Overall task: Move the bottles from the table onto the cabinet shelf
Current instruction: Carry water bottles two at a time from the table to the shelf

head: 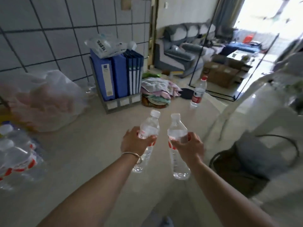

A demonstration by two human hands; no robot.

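Note:
My left hand (pixel 134 141) grips a clear water bottle (pixel 150 126) with a white cap and a red-and-white label, held upright above the beige table (pixel 91 145). My right hand (pixel 190 146) holds a second clear bottle (pixel 177 130) of the same kind, just to the right of the first. A third bottle (pixel 198 91), with a red cap and red label, stands alone at the table's far right. A shrink-wrapped pack of several bottles (pixel 16 154) lies at the left edge. No cabinet shelf is in view.
A grey rack of blue binders (pixel 118 76) stands at the back, with a pile of folded cloths (pixel 157 90) beside it. A translucent plastic bag (pixel 41 100) sits at the left. A white chair (pixel 255 108) and a dark bin (pixel 237 171) are on the right.

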